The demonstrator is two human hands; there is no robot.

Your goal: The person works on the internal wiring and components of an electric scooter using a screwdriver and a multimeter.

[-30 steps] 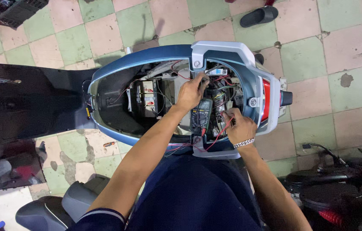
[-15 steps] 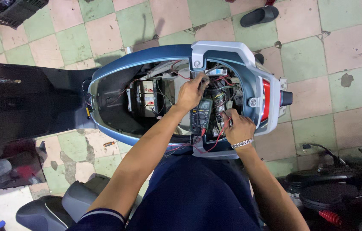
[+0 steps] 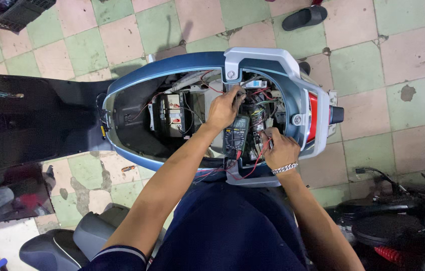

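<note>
A blue scooter body (image 3: pixel 172 65) lies below me with its seat lifted and the under-seat bay exposed. My left hand (image 3: pixel 225 108) reaches into the wiring (image 3: pixel 260 108) near the grey rear grab rail (image 3: pixel 257 60), fingers closed around something I cannot make out. A dark multimeter (image 3: pixel 236 136) rests in the bay between my hands. My right hand (image 3: pixel 280 148), wearing a metal bracelet, pinches a thin test probe, with red leads (image 3: pixel 237 173) trailing toward me. A battery (image 3: pixel 172 113) sits in the bay to the left.
The raised black seat (image 3: pixel 17 120) lies at the left. A black sandal (image 3: pixel 305 17) rests on the checked tile floor at the top. Another scooter's seat (image 3: pixel 52 246) is at lower left, and dark bike parts with a red spring (image 3: pixel 398 231) at lower right.
My right hand has shifted slightly upward toward the wiring with the probe. My left hand and the multimeter stay where they were.
</note>
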